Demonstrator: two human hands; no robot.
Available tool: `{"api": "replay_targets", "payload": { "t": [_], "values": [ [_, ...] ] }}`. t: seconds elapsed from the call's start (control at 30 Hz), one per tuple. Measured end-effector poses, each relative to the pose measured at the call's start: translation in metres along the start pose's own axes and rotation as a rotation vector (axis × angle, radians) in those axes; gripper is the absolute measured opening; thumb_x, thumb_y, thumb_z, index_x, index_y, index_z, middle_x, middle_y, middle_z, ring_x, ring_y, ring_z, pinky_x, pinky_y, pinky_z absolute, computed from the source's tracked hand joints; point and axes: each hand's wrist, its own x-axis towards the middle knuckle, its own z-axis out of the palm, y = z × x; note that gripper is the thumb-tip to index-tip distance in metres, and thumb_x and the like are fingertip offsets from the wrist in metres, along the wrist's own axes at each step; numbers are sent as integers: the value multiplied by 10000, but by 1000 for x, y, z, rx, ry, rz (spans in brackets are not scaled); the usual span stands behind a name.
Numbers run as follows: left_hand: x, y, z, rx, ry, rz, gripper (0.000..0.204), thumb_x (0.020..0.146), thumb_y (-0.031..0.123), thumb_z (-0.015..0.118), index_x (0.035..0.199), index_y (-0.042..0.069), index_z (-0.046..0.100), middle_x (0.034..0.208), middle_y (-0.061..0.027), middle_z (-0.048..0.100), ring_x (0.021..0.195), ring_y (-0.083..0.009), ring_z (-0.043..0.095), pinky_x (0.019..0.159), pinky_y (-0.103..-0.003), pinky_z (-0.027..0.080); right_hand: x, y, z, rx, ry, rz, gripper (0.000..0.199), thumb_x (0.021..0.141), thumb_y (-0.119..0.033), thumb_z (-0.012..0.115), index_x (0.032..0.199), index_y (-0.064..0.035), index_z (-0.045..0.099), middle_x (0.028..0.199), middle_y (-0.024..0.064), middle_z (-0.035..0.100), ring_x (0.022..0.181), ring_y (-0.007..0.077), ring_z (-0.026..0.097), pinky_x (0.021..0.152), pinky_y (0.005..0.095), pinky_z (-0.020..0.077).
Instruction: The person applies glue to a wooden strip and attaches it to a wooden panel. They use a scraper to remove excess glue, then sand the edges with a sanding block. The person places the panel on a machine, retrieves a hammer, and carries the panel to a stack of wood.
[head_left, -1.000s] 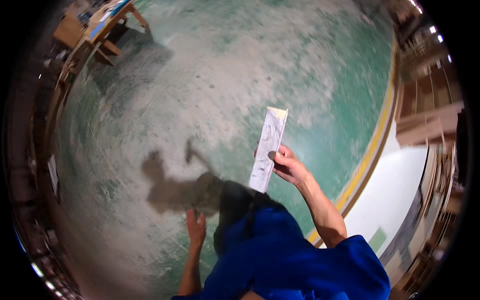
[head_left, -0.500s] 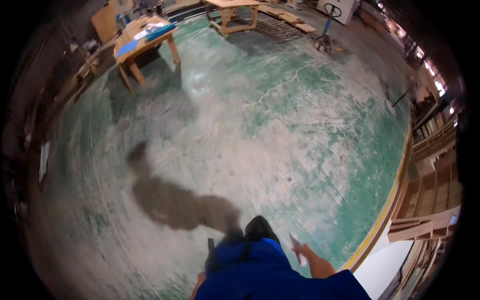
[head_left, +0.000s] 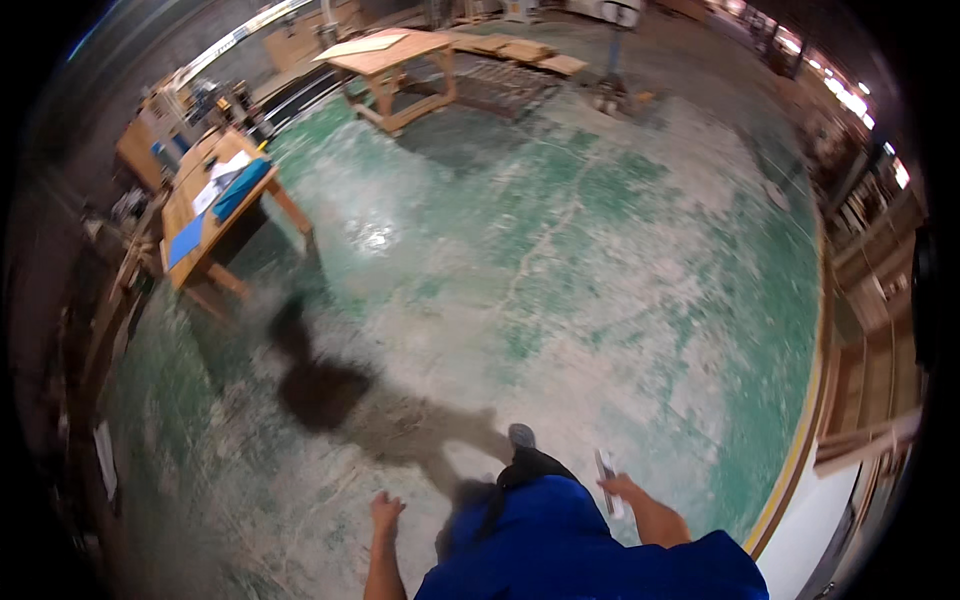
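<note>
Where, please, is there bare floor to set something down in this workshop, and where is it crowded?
The worn green floor lies bare between the wooden table on the left, the farther table and the yellow line on the right. The table with blue sheets and papers is crowded, as are the timber stacks and right-hand racks.

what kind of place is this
Likely a woodworking shop or factory floor: a worn green concrete floor, wooden workbenches, stacked timber boards, and wood racks along the right wall.
</note>
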Motion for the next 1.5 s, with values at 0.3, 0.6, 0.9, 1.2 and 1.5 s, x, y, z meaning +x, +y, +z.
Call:
{"api": "replay_targets", "payload": {
  "t": [0.3, 0.6, 0.9, 1.2, 1.5],
  "values": [
    [187, 77, 29, 480, -111, -235, 473, 788, 158, 754, 1223, -24, 716, 1069, -197, 774, 948, -283, 750, 775, -413, 577, 219, -764, -162, -331, 324, -712, 779, 805, -630, 795, 1135, 64, 669, 1084, 269, 732, 986, 416, 735, 835, 497, 568],
    [493, 257, -27, 463, -47, 14, 196, 847, 221, 689, 935, 73, 783, 955, -163, 777, 862, -335, 739, 807, -472, 589, 255, -952, -86, -188, 47, -422, 520, 818, -467, 801, 907, 43, 754, 774, 170, 740, 744, 286, 743, 658, 448, 544],
    [942, 679, -67, -488, 47, -139, 176, 998, 177, 652, 859, 73, 627, 748, -31, 595, 680, -179, 599, 702, -369, 564, 375, -999, -28, -471, -206, 135, 645, 854, -605, 758, 898, 38, 756, 895, 218, 752, 866, 333, 741, 771, 469, 569],
    [1161, 828, -48, -68, 32, -197, 171, 946, 135, 641, 794, 65, 606, 710, -21, 580, 630, -129, 526, 610, -331, 494, 631, -1592, -138, -290, -117, -291, 599, 852, -522, 797, 1002, 56, 747, 880, 175, 760, 794, 279, 737, 698, 453, 556],
    [1415, 923, -67, 713, -164, -24, 174, 938, 166, 649, 1038, 66, 750, 941, -153, 759, 841, -360, 742, 693, -477, 568, 710, -2238, -211, -14, 183, -765, 719, 833, -497, 831, 1257, 58, 661, 1166, 233, 741, 1083, 340, 721, 955, 432, 551]
  ]
}}
